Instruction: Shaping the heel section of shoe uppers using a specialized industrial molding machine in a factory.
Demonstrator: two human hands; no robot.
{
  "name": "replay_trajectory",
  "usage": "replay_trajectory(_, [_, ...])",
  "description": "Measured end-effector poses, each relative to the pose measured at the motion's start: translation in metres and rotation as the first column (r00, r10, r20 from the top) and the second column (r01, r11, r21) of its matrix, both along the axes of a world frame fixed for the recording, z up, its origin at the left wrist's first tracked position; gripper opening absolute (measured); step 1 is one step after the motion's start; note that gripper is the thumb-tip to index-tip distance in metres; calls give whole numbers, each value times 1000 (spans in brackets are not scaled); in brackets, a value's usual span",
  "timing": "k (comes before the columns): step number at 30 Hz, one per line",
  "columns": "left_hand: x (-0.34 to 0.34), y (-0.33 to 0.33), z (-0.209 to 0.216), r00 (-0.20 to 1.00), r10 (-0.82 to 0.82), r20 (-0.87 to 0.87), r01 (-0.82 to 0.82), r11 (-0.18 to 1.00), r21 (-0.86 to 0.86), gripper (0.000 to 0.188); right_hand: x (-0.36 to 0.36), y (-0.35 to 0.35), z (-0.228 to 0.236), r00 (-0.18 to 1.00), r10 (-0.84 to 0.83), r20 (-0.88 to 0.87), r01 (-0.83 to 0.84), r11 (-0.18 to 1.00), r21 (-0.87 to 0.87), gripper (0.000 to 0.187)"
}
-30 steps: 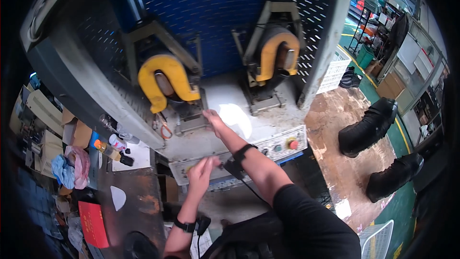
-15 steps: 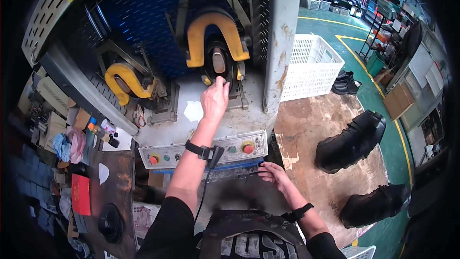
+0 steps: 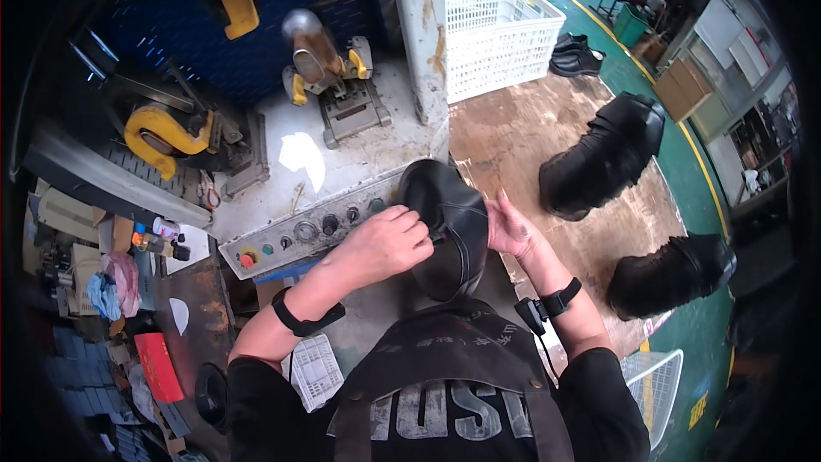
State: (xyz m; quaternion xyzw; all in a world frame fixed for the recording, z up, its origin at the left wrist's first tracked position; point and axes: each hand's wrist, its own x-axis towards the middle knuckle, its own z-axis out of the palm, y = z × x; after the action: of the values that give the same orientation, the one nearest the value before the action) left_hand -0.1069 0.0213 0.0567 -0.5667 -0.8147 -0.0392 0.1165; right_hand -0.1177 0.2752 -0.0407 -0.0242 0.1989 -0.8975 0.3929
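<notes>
Clamping the black leather shoe (image 3: 463, 238) with my left hand (image 3: 389, 245), right hand (image 3: 513, 229) hold unclear, I could drop it through uneven support.

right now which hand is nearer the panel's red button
Left. The left hand, at the black shoe's left side, is right of the red button; the right hand is farther right, beyond the shoe.
</notes>
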Motion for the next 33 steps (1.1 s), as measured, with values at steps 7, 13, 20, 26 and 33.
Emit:
replay_trajectory(7, [18, 19, 4, 999, -25, -28, 35, 881, 471, 27, 29, 20, -11, 922, -379, 77, 386, 891, -238, 47])
replay_trajectory(13, [21, 68, -14, 991, -128, 36, 95, 873, 479, 30, 37, 60, 22, 803, -592, -74, 546, 779, -307, 44])
replay_trajectory(20, [-56, 183, 33, 927, -360, -104, 336, 678, 654, 23, 23, 179, 114, 530, -748, -399, 708, 650, -278, 37])
replay_trajectory(26, [-141, 331, 72, 846, -532, 35, 362, 622, 694, 30, 23, 279, 121, 230, -834, -502, 972, 175, 155, 55])
replay_trajectory(33, [-195, 394, 20, 787, -525, 323, 195, 709, 678, 48, 13, 269, 103, 155, -489, -858, 898, -293, 329, 54])
